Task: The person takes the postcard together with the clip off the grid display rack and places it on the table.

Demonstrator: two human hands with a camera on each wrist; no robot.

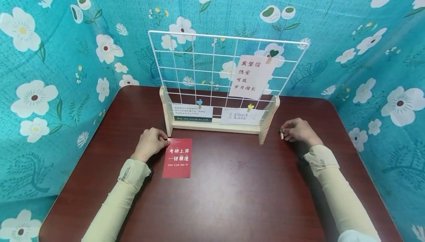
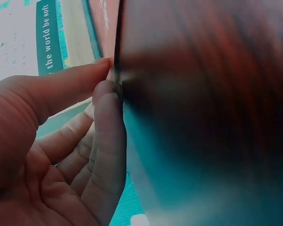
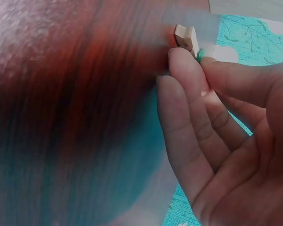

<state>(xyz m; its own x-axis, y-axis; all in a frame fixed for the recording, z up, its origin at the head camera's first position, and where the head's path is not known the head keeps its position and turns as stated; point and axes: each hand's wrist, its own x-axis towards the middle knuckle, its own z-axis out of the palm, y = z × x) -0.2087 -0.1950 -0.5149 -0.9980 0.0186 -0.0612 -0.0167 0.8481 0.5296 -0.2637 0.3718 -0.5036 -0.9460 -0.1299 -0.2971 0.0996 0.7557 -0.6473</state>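
Observation:
My left hand (image 1: 150, 144) pinches the upper left corner of a red card (image 1: 178, 159) with white lettering, just in front of the rack's left foot. In the left wrist view the thumb and index finger (image 2: 108, 108) meet at the card's edge. On the right, my right hand (image 1: 300, 131) pinches a small wooden clothespin (image 1: 282, 134) beside the rack's right foot. The right wrist view shows the clothespin's (image 3: 186, 38) wooden prongs pointing away from the fingertips, with a bit of green by the thumb. A white wire grid rack (image 1: 212, 67) on a wooden base stands between the hands.
Clothespins hold a large pale card (image 1: 249, 78) at the grid's upper right, a white-and-green card (image 1: 192, 112) at lower left and a "Good Luck" card (image 1: 241, 116) at lower right. A flowered teal cloth (image 1: 132, 61) surrounds the dark wooden table (image 1: 232, 197).

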